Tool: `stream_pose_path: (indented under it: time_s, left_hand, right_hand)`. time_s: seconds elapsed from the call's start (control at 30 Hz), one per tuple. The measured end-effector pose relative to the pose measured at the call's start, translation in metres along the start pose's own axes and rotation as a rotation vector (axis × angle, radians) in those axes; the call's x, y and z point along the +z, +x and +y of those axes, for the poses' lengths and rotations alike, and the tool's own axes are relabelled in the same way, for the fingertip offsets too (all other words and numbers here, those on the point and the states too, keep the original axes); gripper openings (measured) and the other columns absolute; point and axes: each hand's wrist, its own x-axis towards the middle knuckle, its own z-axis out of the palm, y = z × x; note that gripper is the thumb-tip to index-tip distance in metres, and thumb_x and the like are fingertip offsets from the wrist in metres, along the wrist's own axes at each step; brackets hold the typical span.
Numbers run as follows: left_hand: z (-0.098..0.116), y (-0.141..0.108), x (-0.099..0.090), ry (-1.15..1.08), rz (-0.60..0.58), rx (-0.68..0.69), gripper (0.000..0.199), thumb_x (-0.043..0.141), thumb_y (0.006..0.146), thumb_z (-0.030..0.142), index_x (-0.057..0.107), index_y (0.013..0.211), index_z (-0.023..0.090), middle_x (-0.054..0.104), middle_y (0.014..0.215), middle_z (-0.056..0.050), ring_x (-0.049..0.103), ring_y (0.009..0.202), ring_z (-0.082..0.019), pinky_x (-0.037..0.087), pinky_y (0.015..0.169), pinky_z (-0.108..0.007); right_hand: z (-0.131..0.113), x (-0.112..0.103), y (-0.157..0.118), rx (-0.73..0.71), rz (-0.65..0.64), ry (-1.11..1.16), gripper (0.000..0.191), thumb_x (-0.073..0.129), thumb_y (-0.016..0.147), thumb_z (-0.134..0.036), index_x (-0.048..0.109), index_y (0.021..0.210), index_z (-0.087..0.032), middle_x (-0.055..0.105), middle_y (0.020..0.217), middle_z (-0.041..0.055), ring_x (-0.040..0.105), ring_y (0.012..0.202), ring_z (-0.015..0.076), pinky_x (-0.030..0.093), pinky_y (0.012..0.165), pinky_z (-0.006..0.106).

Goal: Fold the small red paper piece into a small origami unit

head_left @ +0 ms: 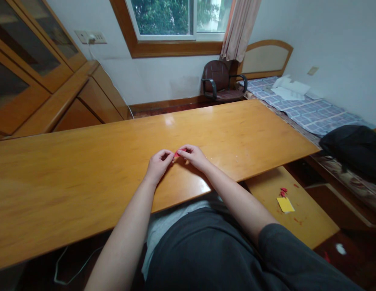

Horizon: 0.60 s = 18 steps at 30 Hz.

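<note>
A small red piece (176,154), perhaps folded paper, is pinched between my two hands just above the wooden table (85,173). My left hand (160,163) has its thumb and fingertips closed at the left end of the piece. From the other side, my right hand (193,155) grips it between thumb and curled forefinger. The fingers cover most of the piece, so its full shape is hidden.
Lower right, a low wooden surface (309,214) bears a yellow paper square (285,205) and small red pieces (283,192). Beyond the table stand a brown armchair (216,76) and a bed (321,109) with a black bag (354,149). A cabinet (69,95) flanks the left.
</note>
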Motion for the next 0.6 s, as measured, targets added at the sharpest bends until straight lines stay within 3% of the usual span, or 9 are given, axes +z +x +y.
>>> stream_pose_path:
  time_s: [0.6]
  left_hand:
    - [0.0023, -0.001, 0.0002, -0.108, -0.027, -0.074, 0.026, 0.07, 0.077, 0.042, 0.064, 0.076, 0.016, 0.065, 0.065, 0.0, 0.058, 0.059, -0.012, 0.046, 0.06, -0.024]
  right_hand:
    - [0.0037, 0.0022, -0.0013, 0.018, 0.032, -0.042, 0.025, 0.068, 0.075, -0.04, 0.066, 0.079, -0.015, 0.059, 0.065, -0.0017, 0.052, 0.058, 0.0101, 0.041, 0.053, 0.02]
